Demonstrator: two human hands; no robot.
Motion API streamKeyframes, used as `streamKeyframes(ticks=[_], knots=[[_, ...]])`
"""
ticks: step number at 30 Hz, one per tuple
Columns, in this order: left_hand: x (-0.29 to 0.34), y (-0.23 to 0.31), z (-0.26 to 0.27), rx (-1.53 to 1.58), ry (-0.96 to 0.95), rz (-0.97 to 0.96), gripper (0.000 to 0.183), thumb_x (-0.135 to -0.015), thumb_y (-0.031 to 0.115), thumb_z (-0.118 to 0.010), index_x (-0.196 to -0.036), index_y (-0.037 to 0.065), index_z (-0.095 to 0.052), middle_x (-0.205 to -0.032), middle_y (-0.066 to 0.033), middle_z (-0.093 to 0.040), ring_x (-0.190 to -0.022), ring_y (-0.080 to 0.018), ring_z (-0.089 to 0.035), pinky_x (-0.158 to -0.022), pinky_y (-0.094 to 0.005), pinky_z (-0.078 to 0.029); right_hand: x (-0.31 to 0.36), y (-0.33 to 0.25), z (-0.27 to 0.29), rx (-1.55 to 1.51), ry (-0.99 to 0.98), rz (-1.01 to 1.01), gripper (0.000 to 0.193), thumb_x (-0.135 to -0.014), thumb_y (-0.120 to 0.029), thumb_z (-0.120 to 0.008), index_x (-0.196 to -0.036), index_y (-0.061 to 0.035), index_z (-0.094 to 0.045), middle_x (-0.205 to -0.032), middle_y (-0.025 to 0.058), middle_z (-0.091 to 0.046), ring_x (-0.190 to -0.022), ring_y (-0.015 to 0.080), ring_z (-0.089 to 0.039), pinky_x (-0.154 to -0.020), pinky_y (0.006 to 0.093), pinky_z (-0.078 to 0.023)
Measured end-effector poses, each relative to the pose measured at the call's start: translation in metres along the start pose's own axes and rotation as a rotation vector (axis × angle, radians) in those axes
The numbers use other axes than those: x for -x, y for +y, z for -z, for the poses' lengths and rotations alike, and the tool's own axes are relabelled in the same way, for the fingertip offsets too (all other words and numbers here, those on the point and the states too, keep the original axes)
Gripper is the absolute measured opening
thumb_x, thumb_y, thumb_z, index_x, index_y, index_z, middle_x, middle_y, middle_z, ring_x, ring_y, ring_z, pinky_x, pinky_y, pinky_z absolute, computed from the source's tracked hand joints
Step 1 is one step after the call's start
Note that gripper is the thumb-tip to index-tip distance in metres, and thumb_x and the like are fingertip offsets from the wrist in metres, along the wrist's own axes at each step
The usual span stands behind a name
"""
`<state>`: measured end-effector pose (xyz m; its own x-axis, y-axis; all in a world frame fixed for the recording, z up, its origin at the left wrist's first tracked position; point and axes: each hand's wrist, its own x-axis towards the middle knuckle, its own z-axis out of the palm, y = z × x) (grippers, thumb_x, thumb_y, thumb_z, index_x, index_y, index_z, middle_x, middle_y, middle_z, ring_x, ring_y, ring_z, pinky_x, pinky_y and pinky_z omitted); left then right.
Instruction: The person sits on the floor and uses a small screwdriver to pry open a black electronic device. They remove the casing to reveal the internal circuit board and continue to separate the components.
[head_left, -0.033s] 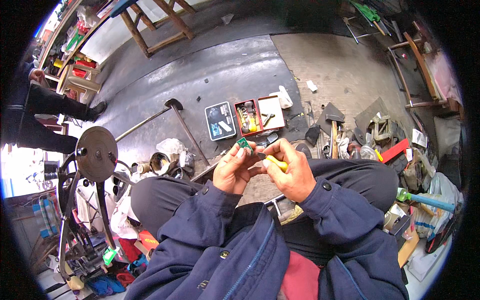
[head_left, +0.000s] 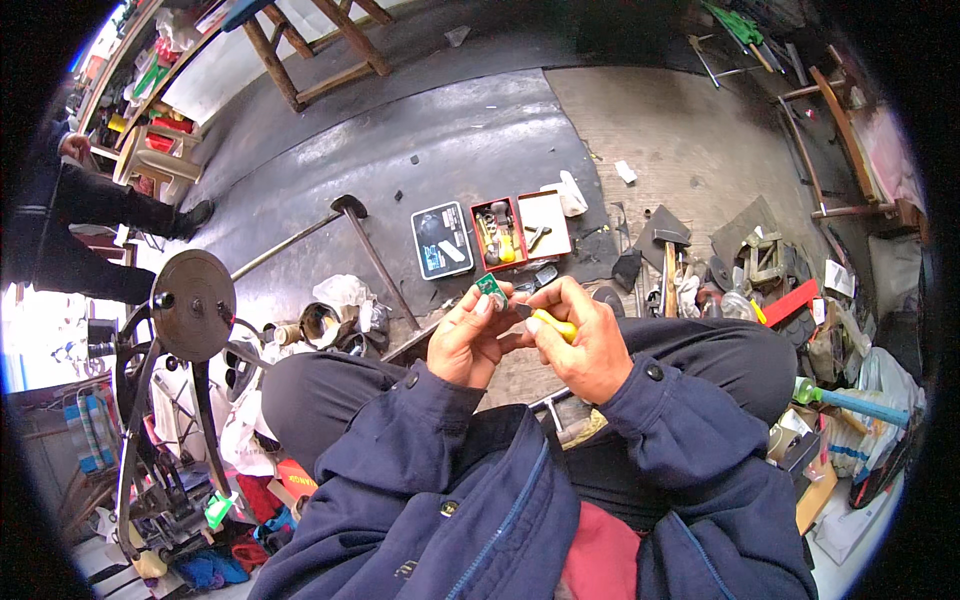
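Note:
Pinched in my left hand (head_left: 464, 345) is a small green circuit board (head_left: 490, 285), held up by its lower edge between thumb and fingers. My right hand (head_left: 588, 345) is closed round the yellow handle of a small hand tool (head_left: 556, 325). The tool's short dark end points left toward my left fingers, close below the board; whether it touches anything I cannot tell. Both hands are close together above my lap. Just beyond them lies an open red box (head_left: 488, 206) holding small tools and parts. Beside it is a black flat case (head_left: 441, 242).
A metal stand with a round disc (head_left: 193, 306) rises at my left. A T-ended metal bar (head_left: 372, 262) lies beyond my left knee. At my right are a hammer (head_left: 669, 270), a red bar (head_left: 790, 302) and piled scraps. Another person's legs (head_left: 110, 205) are at far left.
The green circuit board in my left hand has tilted very slightly. Otherwise my hands hold almost the same place.

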<state>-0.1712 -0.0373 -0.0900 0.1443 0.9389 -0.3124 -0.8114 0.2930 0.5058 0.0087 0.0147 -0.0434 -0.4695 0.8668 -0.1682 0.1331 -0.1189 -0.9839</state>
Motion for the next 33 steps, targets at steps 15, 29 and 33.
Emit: streamKeyframes(ticks=[15, 29, 33], knots=[[0.004, -0.006, -0.001, 0.103, 0.049, -0.026, 0.025, -0.104, 0.025, -0.058, -0.124, 0.01, -0.056, -0.121, -0.0067, -0.067, -0.111, -0.0202, -0.066, -0.096, -0.0401, -0.053, -0.013, -0.01, -0.008, 0.077, -0.031, -0.085, 0.017, -0.093, -0.006, -0.065, -0.104, 0.004, -0.057, -0.09, 0.018, -0.073, -0.082, 0.023, -0.075, -0.071, 0.0353, -0.058], [0.008, -0.017, 0.005, 0.068, 0.1, -0.039, 0.029, -0.104, 0.026, -0.059, -0.126, 0.008, -0.054, -0.117, -0.0087, -0.067, -0.107, -0.0195, -0.067, -0.094, -0.0387, -0.054, -0.012, 0.011, -0.009, 0.115, -0.085, 0.045, 0.014, -0.097, -0.002, -0.062, -0.106, 0.005, -0.054, -0.089, 0.0136, -0.072, -0.078, 0.0125, -0.069, -0.068, 0.0285, -0.056], [0.008, -0.018, 0.005, 0.049, 0.117, -0.015, 0.028, -0.105, 0.026, -0.058, -0.126, 0.008, -0.054, -0.117, -0.0103, -0.067, -0.107, -0.0202, -0.067, -0.095, -0.0392, -0.054, -0.014, 0.015, -0.004, 0.302, -0.136, 0.123, 0.013, -0.095, 0.001, -0.061, -0.105, 0.0061, -0.054, -0.091, 0.0149, -0.072, -0.081, 0.0137, -0.07, -0.07, 0.0287, -0.056]])
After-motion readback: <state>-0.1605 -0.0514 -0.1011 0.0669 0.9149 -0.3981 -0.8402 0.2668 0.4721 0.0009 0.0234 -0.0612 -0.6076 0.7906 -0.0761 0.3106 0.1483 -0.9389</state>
